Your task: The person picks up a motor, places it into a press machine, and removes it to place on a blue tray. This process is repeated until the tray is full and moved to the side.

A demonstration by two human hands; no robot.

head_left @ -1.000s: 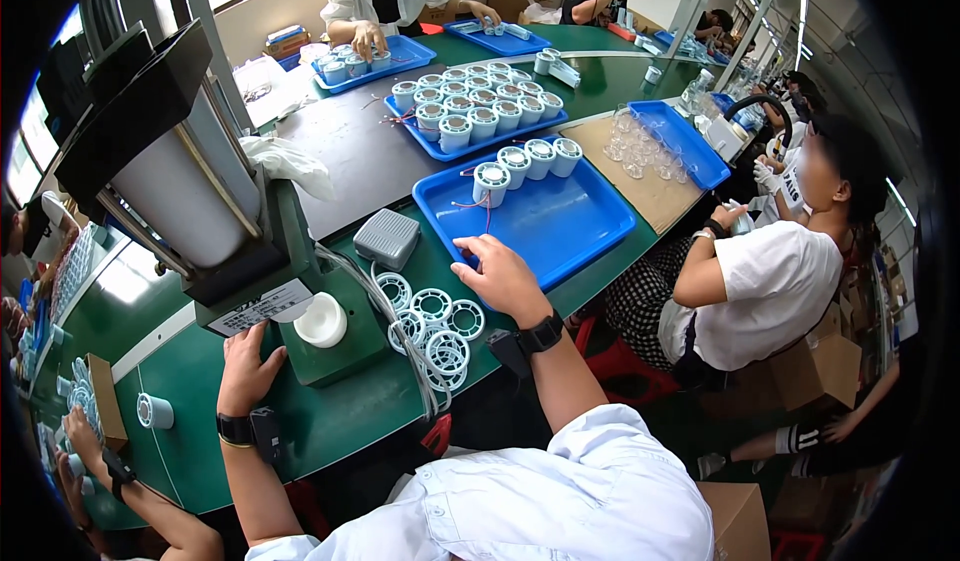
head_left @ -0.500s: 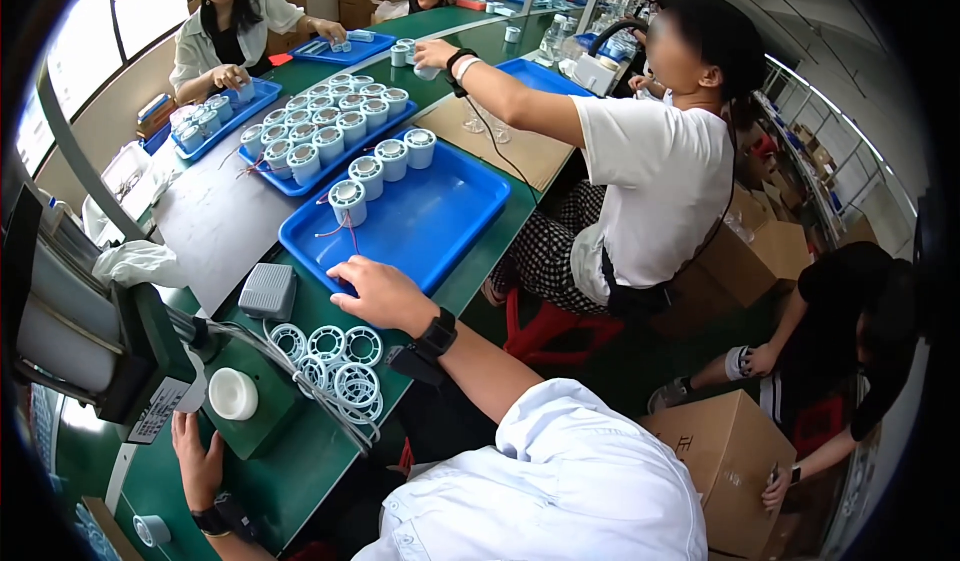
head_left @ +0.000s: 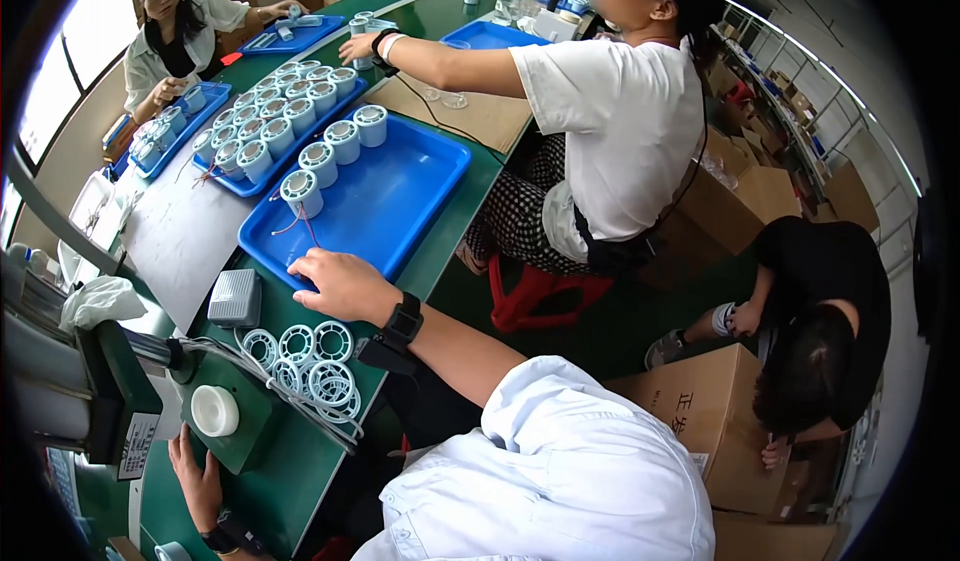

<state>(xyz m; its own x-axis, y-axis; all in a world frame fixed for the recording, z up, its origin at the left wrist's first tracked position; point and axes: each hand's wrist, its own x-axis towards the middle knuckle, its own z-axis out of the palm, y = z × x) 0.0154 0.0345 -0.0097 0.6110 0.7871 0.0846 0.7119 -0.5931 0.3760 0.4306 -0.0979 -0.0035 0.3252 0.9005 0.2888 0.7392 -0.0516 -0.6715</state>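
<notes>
My right hand (head_left: 345, 286) rests at the near edge of a blue tray (head_left: 395, 186), fingers spread and draped by its rim, gripping nothing that I can see. Inside that tray stand several white cylindrical motor housings (head_left: 301, 193) in a row along the left side, the nearest with thin red wires. Flat beside a green bench press base (head_left: 250, 431) lies my left hand (head_left: 200, 481), its fingers apart and holding nothing. A round white fixture (head_left: 214, 411) sits on that base. Between my hands lie several pale blue slotted rings (head_left: 330, 383).
A grey foot pedal (head_left: 235, 299) and grey cables lie by the rings. Farther back is a second blue tray (head_left: 262, 183) full of housings. One co-worker (head_left: 620, 131) sits to the right, another (head_left: 175, 41) across the table. Someone (head_left: 830, 311) bends over a cardboard box (head_left: 690, 411).
My view has shifted, so the table sits further up and left. Both my hands stay in place. The right co-worker's hand has moved to housings; the person by the box has leaned down.
</notes>
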